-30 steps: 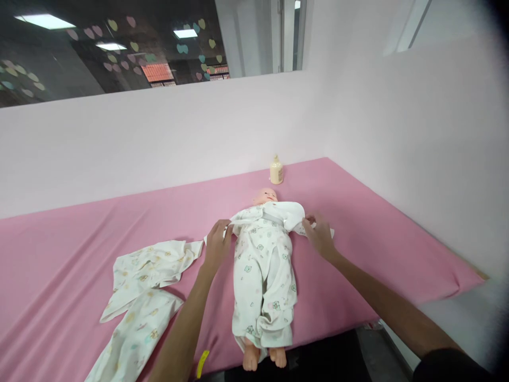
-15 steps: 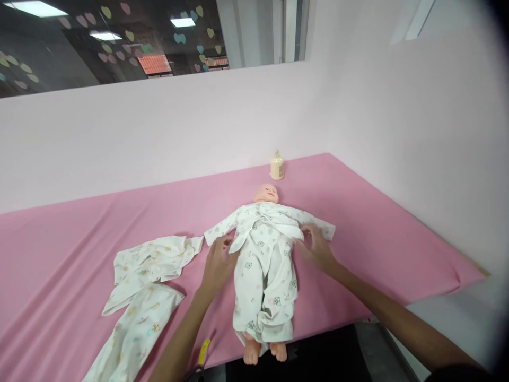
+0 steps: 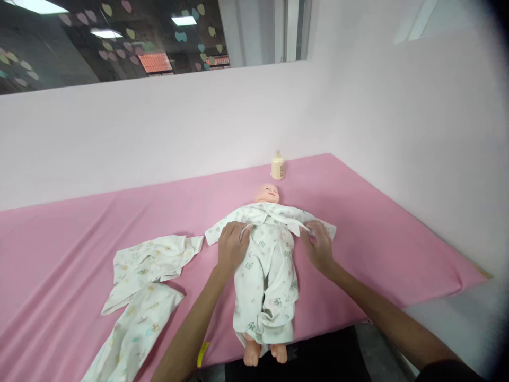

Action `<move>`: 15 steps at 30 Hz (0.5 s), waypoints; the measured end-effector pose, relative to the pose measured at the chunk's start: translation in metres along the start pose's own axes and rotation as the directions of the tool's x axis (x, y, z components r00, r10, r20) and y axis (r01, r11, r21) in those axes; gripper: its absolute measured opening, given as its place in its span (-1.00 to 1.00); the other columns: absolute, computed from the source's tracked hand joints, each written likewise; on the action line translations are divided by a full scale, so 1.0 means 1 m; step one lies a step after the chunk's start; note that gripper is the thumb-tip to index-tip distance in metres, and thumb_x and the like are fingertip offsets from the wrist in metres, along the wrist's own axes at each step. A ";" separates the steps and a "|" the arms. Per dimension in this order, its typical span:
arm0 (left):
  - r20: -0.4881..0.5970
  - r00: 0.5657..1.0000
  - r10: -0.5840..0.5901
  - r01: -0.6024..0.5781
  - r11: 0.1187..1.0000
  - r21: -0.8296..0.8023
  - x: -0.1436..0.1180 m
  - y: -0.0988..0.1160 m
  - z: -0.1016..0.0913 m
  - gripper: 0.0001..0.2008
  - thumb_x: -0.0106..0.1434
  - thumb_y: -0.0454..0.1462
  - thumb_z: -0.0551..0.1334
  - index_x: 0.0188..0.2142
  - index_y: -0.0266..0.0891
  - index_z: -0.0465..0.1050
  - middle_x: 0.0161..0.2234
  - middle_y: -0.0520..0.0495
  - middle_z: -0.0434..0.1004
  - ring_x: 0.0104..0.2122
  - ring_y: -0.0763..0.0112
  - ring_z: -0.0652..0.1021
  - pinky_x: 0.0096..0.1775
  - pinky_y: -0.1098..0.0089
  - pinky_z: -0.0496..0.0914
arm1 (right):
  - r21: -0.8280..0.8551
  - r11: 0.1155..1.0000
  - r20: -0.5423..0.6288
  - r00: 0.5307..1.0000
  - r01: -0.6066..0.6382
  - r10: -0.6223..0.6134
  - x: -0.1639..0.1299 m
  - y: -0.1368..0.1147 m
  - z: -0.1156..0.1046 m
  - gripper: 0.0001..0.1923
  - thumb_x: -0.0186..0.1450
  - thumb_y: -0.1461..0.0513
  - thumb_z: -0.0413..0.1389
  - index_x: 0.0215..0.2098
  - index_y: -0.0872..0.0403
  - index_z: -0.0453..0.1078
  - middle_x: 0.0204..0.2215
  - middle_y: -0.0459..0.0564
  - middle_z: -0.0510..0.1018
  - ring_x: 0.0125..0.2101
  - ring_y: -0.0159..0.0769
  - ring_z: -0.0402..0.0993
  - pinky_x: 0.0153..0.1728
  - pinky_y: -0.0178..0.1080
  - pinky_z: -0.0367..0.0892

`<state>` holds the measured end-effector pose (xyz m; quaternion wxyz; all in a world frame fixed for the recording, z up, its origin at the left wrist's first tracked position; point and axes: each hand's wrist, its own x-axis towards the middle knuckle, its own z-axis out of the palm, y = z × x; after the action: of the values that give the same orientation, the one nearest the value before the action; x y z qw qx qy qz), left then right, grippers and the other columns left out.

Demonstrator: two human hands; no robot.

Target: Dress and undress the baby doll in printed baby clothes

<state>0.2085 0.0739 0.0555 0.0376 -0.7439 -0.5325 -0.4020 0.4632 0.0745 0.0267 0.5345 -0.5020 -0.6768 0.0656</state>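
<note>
A baby doll (image 3: 267, 193) lies on its back on the pink sheet (image 3: 358, 212), head toward the far wall, bare feet at the near edge. It wears a white printed top (image 3: 270, 215) and matching trousers (image 3: 265, 284). My left hand (image 3: 231, 246) pinches the lower edge of the top at the doll's left side. At the other side my right hand (image 3: 318, 245) grips the top's hem near the sleeve. Both hands rest on the doll's waist.
A second white printed garment set (image 3: 145, 281) lies crumpled on the sheet to the left. A small cream bottle (image 3: 277, 165) stands by the far wall behind the doll's head. Pale walls close the back and right sides.
The top's sleeves were spread out flat from the bunched state. My hands slid down to the waist, then came back up onto the top's lower edge.
</note>
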 end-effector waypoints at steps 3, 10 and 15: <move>0.191 0.971 0.146 -0.165 0.982 0.087 -0.010 -0.006 -0.003 -0.79 0.41 -0.20 0.07 -0.31 -0.19 0.39 -0.32 -0.09 0.49 -0.26 0.25 0.45 -0.12 0.25 0.30 | -0.092 0.969 0.130 0.967 0.230 -0.217 -0.019 0.003 -0.004 -0.85 0.36 0.19 0.04 -0.40 -0.01 0.31 -0.37 0.02 0.52 -0.29 -0.15 0.44 -0.19 -0.04 0.33; 0.092 0.961 -0.262 0.271 0.957 -0.107 0.014 0.002 -0.022 -0.75 0.41 -0.09 0.07 -0.31 -0.17 0.35 -0.40 0.03 0.45 -0.38 0.37 0.45 -0.30 0.38 0.30 | -0.055 0.863 0.413 0.798 0.503 -0.439 0.002 -0.051 0.017 -0.73 0.44 0.27 -0.07 0.00 0.04 0.41 -0.07 0.09 0.54 -0.02 -0.12 0.42 0.02 -0.03 0.32; 0.014 0.967 -0.254 0.253 0.953 -0.170 0.026 0.012 -0.024 -0.77 0.41 -0.12 0.08 -0.31 -0.19 0.34 -0.41 0.05 0.43 -0.39 0.41 0.42 -0.28 0.41 0.30 | -0.016 0.832 0.624 0.655 0.555 -0.426 0.035 -0.072 0.070 -0.65 0.45 0.31 -0.13 0.10 0.22 0.37 0.08 0.20 0.48 0.12 -0.12 0.35 0.13 -0.09 0.27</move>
<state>0.2079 0.0769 0.0933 -0.0758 -0.6684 -0.5870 -0.4505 0.3665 0.0966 0.0653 0.2365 -0.3047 -0.9226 0.0022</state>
